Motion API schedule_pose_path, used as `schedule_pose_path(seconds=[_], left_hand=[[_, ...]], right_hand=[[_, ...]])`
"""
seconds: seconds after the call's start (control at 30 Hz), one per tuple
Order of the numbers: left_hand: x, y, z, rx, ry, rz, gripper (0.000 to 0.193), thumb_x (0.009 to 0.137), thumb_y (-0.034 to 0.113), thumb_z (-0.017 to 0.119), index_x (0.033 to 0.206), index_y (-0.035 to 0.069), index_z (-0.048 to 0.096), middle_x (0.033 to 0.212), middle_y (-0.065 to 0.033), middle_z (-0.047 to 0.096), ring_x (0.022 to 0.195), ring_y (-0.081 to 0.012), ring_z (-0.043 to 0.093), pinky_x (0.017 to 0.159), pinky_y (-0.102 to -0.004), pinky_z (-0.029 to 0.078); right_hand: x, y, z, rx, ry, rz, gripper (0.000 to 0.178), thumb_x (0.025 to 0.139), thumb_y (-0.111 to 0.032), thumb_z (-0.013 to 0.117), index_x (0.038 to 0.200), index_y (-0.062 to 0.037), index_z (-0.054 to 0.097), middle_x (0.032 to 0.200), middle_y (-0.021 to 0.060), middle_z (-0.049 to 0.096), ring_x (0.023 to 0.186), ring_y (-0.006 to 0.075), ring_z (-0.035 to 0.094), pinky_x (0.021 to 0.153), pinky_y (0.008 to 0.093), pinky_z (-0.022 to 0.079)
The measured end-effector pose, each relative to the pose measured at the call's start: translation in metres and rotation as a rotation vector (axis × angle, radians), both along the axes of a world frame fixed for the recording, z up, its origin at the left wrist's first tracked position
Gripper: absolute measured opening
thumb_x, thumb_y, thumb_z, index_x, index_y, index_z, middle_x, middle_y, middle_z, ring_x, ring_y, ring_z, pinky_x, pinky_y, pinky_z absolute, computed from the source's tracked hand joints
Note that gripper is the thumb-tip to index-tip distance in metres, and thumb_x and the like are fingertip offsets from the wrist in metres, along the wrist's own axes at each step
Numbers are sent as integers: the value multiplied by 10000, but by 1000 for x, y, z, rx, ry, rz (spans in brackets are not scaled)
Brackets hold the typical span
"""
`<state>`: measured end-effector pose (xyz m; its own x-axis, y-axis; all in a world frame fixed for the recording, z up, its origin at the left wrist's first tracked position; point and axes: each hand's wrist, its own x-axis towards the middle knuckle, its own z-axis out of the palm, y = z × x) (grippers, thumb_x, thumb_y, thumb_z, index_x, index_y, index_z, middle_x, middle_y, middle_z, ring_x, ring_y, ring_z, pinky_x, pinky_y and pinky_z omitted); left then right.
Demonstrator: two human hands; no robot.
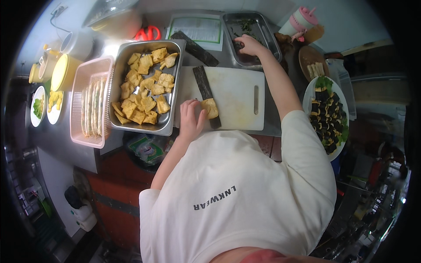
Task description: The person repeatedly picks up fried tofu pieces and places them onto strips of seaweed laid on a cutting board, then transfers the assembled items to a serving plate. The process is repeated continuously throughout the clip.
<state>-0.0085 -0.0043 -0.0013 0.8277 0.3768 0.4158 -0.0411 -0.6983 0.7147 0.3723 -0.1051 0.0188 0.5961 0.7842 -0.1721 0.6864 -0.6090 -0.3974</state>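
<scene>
A dark seaweed strip (202, 83) lies lengthwise on the white cutting board (237, 98). Across its near part rests a golden fried tofu piece (209, 108). My left hand (191, 117) is at the tofu's left edge, thumb apart from the fingers and touching or nearly touching it. At the far side, my right hand (251, 45) reaches into a metal tray (263, 33) that holds some dark green herbs (246, 26). Its fingers are bent together low in the tray, and what they pinch is too small to make out.
Left of the board stands a deep steel pan (172, 87) of fried tofu pieces, then a pink basket (75, 103) with long pale sticks. More seaweed strips (195, 48) lie behind the board. At right, a white plate (344, 109) bears dark wrapped rolls; red scissors (149, 33) lie farther back.
</scene>
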Motion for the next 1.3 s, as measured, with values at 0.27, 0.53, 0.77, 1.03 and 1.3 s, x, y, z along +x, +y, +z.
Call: schedule_pose_path(seconds=[0.27, 0.53, 0.77, 1.03, 1.3], left_hand=[[0, 0, 0, 1, -25, -3, 277, 884, 141, 593, 1100, -20, 529, 1114, -187, 542, 1061, -374, 491, 926, -432, 397], [-1, 0, -1, -7, -31, -1, 259, 876, 108, 591, 1092, -19, 527, 1102, -186, 544, 1052, -372, 493, 922, -434, 397], [1, 0, 1, 0, -46, -1, 251, 868, 89, 593, 1086, -16, 525, 1088, -187, 547, 1035, -371, 501, 906, -430, 404], [0, -1, -4, -72, -101, 60, 324, 813, 55, 667, 1098, -10, 527, 1063, -173, 556, 974, -336, 547, 842, -386, 452], [2, -1, -2, -110, -98, -26, 268, 746, 31, 749, 1001, 34, 667, 966, -102, 641, 847, -249, 625, 716, -318, 514]], right_hand=[[2, -4, -4, 55, -130, 94, 205, 766, -124, 707, 958, -53, 695, 1016, 102, 593, 1031, 286, 570, 887, 375, 466], [-9, -17, 12, 311, 46, -161, 211, 805, -225, 729, 946, -68, 722, 907, 70, 657, 824, 222, 622, 771, 335, 498], [-22, -33, 19, 520, 339, -188, 264, 825, -243, 732, 956, -14, 711, 882, 65, 708, 808, 121, 637, 730, 276, 498], [-198, -15, 27, 372, 382, 209, 183, 785, -157, 714, 903, -17, 707, 822, 77, 675, 778, 188, 613, 731, 306, 492], [-246, -26, -8, 521, 111, 340, 143, 757, -76, 681, 892, -32, 689, 860, 92, 564, 863, 270, 533, 782, 361, 472]])
